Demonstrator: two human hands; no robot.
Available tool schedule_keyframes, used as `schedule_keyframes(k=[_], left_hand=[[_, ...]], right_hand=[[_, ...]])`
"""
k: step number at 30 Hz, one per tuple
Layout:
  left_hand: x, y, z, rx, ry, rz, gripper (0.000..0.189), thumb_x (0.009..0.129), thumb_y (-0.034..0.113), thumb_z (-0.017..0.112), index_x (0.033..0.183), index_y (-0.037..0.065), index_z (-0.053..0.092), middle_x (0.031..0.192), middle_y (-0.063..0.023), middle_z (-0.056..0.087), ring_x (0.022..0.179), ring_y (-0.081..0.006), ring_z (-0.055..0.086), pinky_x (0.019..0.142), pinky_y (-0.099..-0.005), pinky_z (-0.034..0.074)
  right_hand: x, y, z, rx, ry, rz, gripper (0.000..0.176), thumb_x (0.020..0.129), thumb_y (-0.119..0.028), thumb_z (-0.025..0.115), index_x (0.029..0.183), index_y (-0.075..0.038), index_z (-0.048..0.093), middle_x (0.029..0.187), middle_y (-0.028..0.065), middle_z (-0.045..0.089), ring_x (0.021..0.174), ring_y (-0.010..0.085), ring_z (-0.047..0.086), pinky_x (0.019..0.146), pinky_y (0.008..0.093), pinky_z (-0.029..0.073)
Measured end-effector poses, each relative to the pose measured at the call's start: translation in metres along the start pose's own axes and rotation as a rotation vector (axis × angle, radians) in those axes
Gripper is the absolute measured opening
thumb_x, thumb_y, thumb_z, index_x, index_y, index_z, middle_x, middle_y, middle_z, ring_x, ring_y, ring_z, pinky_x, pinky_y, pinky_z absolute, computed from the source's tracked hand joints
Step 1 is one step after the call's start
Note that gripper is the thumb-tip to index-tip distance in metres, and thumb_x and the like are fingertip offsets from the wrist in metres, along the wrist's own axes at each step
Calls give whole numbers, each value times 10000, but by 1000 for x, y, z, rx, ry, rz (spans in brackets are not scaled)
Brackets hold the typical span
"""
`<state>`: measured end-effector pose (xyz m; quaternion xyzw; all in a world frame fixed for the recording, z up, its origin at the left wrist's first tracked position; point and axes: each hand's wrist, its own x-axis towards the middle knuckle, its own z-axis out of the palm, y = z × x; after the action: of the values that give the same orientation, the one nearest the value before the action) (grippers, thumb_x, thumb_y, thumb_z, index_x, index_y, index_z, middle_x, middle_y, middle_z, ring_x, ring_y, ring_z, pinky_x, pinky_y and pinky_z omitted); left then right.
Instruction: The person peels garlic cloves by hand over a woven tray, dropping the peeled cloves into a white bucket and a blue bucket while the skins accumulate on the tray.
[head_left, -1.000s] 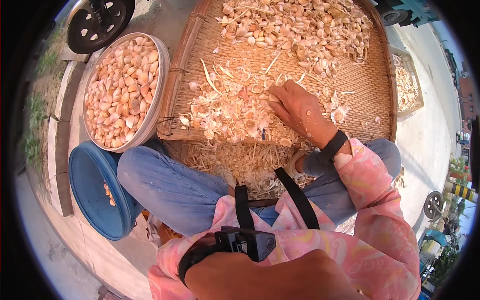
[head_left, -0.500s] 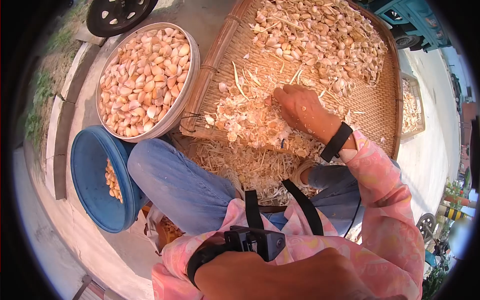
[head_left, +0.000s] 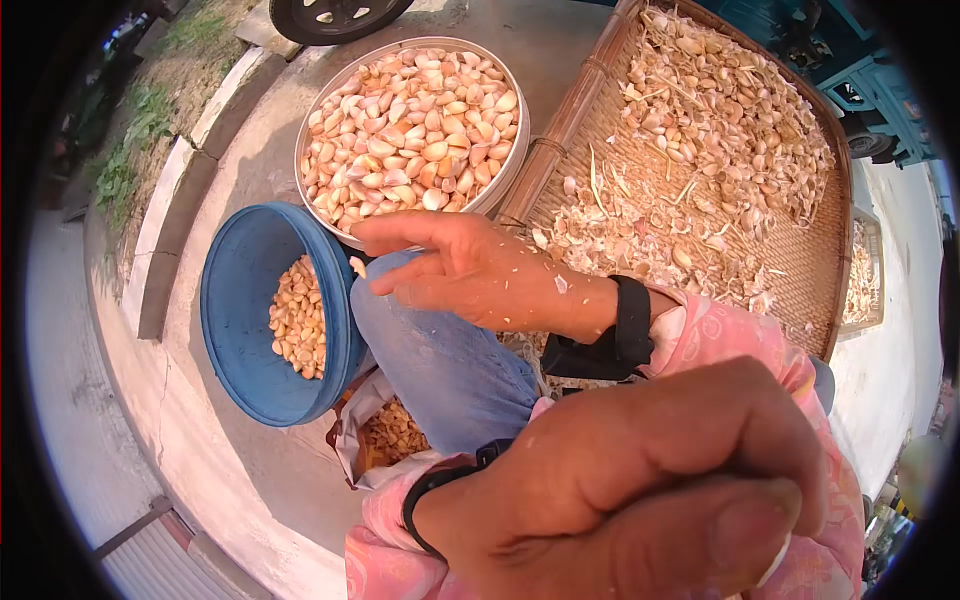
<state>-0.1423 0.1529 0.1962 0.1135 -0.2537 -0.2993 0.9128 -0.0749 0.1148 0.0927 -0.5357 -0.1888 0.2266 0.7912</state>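
My right hand (head_left: 465, 268), with bits of dry skin stuck to it, reaches left above my knee, its fingers apart. Just off its fingertips a small pale garlic clove (head_left: 358, 266) is in the air, near the rim of the blue bucket (head_left: 225, 250). Inside that bucket lie peeled-looking garlic cloves (head_left: 298, 320). Close to the camera at the bottom, my left hand (head_left: 630, 480) is closed with curled fingers; what it may hold is hidden. Behind my right hand stands a round white-rimmed tub (head_left: 522, 150) heaped with unpeeled garlic cloves (head_left: 410, 130).
A woven bamboo tray (head_left: 565, 130) at upper right bears cloves and loose garlic skins (head_left: 740, 130). An open bag (head_left: 390, 435) of yellowish pieces sits beside my leg. A plastic crate (head_left: 865, 280) stands past the tray. A black wheel (head_left: 340, 18) is at the top.
My right hand has moved left from the skins on the tray toward the blue bucket, and its fingers have parted. My left hand has risen nearer the camera. The view has shifted left.
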Motion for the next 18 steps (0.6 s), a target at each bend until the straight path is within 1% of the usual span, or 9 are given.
schedule_keyframes(k=[3,4,7,8,10,11,14,16,18], left_hand=[[-10,43,-26,311,366,70,291,952,201,384,1088,-52,429,689,-67,429,510,-71,366,445,-182,325],[-9,53,-43,357,433,156,277,965,168,345,1142,-34,411,691,-39,385,516,-52,333,442,-169,305],[11,87,-106,1013,790,275,333,933,186,442,1177,-42,438,770,-27,460,569,-24,354,468,-137,285],[17,99,-137,1155,850,265,327,909,186,479,1162,-21,498,799,-26,489,629,-33,396,536,-155,340],[32,102,-170,1535,932,96,305,885,181,513,1133,8,556,914,-48,561,787,-85,508,702,-205,413],[33,103,-188,1659,886,66,301,883,178,515,1131,14,562,961,-55,569,845,-106,519,754,-223,408],[28,108,-244,2020,665,68,316,879,187,523,1142,16,564,1124,-97,576,1046,-181,528,902,-274,383],[36,63,-201,1848,633,28,312,880,199,524,1126,13,569,1078,-85,590,1010,-163,539,868,-262,399],[38,8,-162,1671,586,-105,302,880,209,530,1101,7,576,1020,-70,603,948,-138,557,813,-248,419]], right_hand=[[-13,-11,-17,-389,-35,-229,254,799,-64,545,1045,-5,549,944,143,619,842,200,617,743,305,493],[-31,-12,-37,-480,-33,-48,191,829,-12,528,1017,8,555,913,63,603,866,92,573,771,240,462],[-103,-3,-95,-745,173,148,133,837,-17,521,962,-3,565,839,54,602,785,85,557,705,233,455],[-129,-7,-108,-803,257,257,122,839,-16,521,951,-6,568,831,45,600,761,83,552,683,229,450],[-173,-7,-134,-865,462,239,123,795,-37,528,908,-18,574,751,93,593,674,181,577,612,306,457],[-187,-11,-142,-907,601,295,113,797,-53,538,895,-14,578,740,105,596,669,206,583,616,323,460],[-207,-21,-166,-1258,604,204,159,807,-96,562,953,-33,568,798,118,576,696,254,582,621,345,459],[-204,-15,-171,-1434,512,95,155,823,-107,568,964,-43,558,810,110,551,675,237,561,596,321,449],[-195,-4,-174,-1553,374,192,187,814,-130,583,980,-52,545,840,125,551,705,269,567,610,339,454]])
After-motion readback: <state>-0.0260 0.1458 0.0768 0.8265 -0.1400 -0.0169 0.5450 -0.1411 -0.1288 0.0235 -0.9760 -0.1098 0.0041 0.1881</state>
